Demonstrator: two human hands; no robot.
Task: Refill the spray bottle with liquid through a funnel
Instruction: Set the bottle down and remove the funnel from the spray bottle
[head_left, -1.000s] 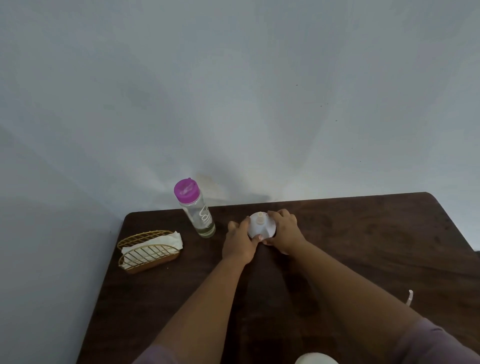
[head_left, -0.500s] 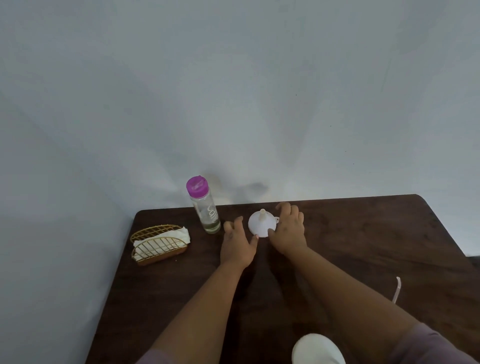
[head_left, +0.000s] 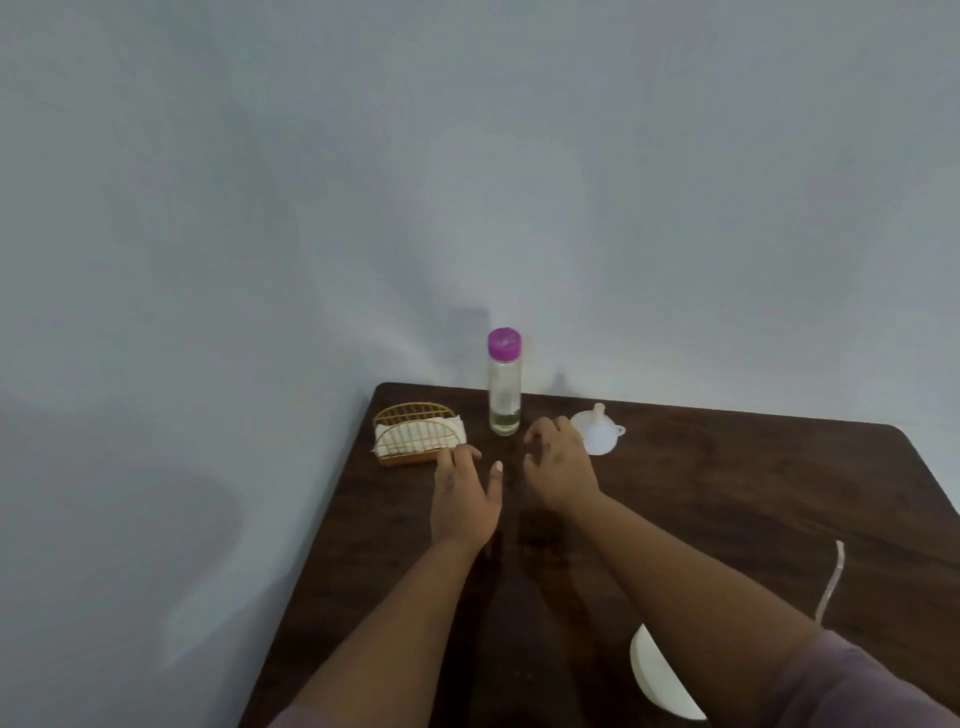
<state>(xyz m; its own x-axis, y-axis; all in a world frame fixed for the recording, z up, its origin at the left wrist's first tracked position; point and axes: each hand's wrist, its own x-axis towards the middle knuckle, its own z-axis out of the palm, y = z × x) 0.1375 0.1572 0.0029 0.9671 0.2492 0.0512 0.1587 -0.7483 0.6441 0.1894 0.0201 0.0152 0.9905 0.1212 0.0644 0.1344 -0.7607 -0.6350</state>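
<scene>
**Head view: both hands empty over the tabletop, bottle capped, funnel lying free**

Head camera looks down on a dark wooden tabletop (head_left: 727, 519) set against a pale wall. At about 10 o'clock from the hands sits a gold wire napkin holder (head_left: 418, 434) with white napkins in it, near the tabletop's left edge.

Left hand (head_left: 465, 499) hovers palm down, just beside the holder's right end; its grip is loose, fingers relaxed and slightly bent, thumb spread, with nothing in it.

At 12 o'clock, between and beyond the two hands, a clear bottle (head_left: 504, 395) stands upright with its purple cap (head_left: 504, 343) on; a little liquid shows at the bottom.

Right hand (head_left: 558, 467) is also palm down, fingers loosely curled, its grip empty. Its fingers lie near the bottle's base without touching it.

At 1 o'clock from the right hand, just behind its knuckles, the white funnel (head_left: 597, 434) rests wide mouth down, spout pointing up.

At 5 o'clock, part of a white bowl (head_left: 657, 680) shows by the right forearm, and a thin pale strip (head_left: 831, 582) lies further right.
</scene>
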